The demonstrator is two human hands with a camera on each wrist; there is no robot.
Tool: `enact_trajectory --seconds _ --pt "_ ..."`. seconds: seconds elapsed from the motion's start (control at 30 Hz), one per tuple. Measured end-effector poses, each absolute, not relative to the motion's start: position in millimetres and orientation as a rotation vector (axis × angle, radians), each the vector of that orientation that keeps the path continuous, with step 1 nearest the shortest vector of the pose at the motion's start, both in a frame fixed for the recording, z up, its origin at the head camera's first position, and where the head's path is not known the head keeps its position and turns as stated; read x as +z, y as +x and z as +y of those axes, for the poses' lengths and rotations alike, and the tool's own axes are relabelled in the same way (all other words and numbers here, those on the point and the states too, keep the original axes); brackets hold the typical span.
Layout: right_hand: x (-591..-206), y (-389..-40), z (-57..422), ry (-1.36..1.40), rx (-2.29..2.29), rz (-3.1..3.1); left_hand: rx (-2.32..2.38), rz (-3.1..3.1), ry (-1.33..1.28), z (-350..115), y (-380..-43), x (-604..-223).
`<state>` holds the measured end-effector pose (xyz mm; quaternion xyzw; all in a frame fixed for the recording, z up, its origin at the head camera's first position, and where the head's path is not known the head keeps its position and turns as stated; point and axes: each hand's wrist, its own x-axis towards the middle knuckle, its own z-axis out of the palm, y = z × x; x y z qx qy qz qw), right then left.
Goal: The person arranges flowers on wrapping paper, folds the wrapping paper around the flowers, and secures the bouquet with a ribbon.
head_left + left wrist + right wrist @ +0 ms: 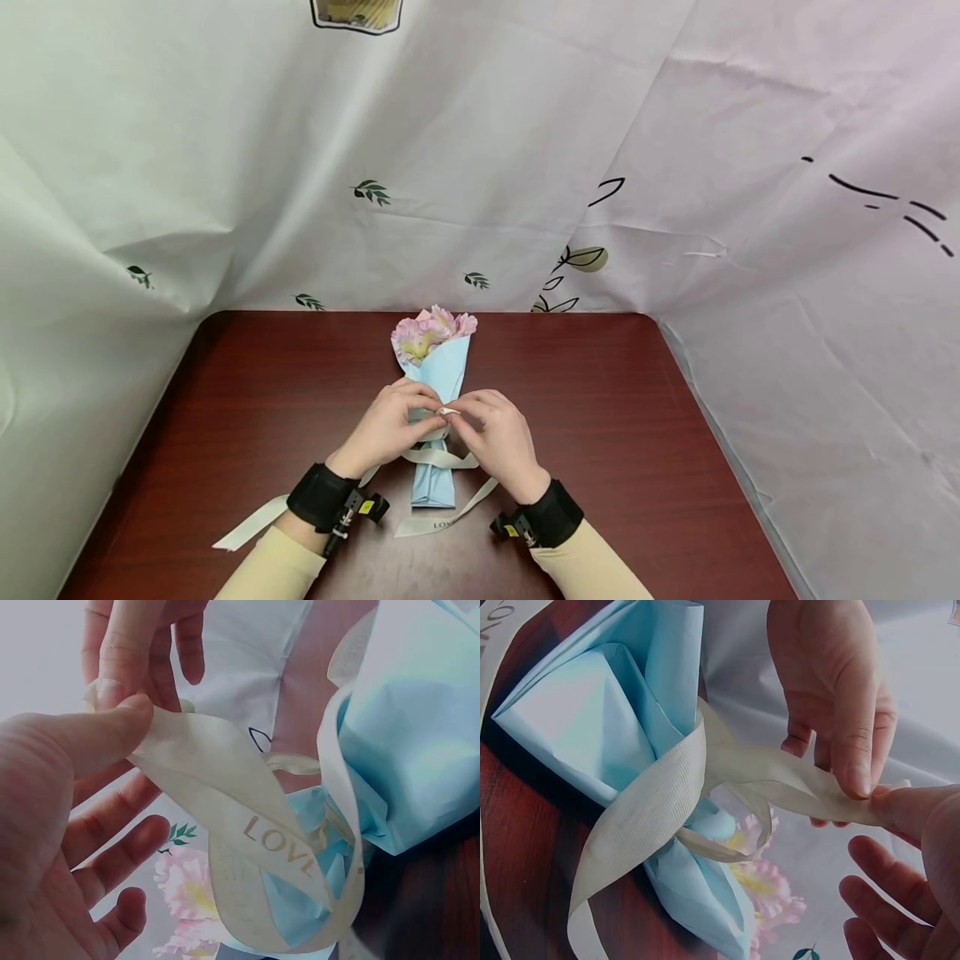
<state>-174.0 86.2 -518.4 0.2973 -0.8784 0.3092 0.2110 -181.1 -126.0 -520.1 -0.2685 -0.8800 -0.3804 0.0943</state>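
Observation:
A small bouquet lies on the table, with pink flowers (423,335) at its far end and light blue wrapping paper (448,362) gathered in at a narrow waist. Cream ribbon (202,754) printed "LOVE" loops around that waist. Above the wrapping, my left hand (390,421) pinches the ribbon between thumb and fingers. My right hand (501,433) pinches the same stretch from the other side, its fingertips meeting the left ones. In the right wrist view the ribbon (780,780) runs from the bouquet up to both thumbs, the other fingers loosely bent.
One ribbon tail (251,525) trails to the left past the left wrist. Another printed tail (427,527) curls below the paper's lower end. The dark red table (600,400) meets a white patterned cloth (450,125) at the back and sides.

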Motion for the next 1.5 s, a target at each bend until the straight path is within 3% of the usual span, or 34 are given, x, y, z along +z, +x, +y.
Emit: enact_trajectory --seconds 0.33,0.6,0.93,1.17,1.5 --pt "-526.3 -167.0 89.1 0.758 0.881 -2.622 -1.177 -2.521 -0.676 -132.6 -180.4 -524.5" --pt "-552.6 -157.9 102.9 0.999 0.775 -3.021 -1.218 -2.482 -0.627 -136.3 -178.7 -523.3" --pt "-552.9 -165.3 107.6 0.891 1.274 -3.001 -1.231 -2.479 -0.612 -136.5 -178.2 -523.5" --pt "-554.8 -165.8 97.4 1.014 1.099 -2.823 -1.246 -2.493 -0.608 -135.5 -176.6 -522.6" --pt "-549.6 -172.7 76.5 0.652 0.916 -2.744 -1.223 -2.443 -0.652 -133.3 -174.1 -522.3"
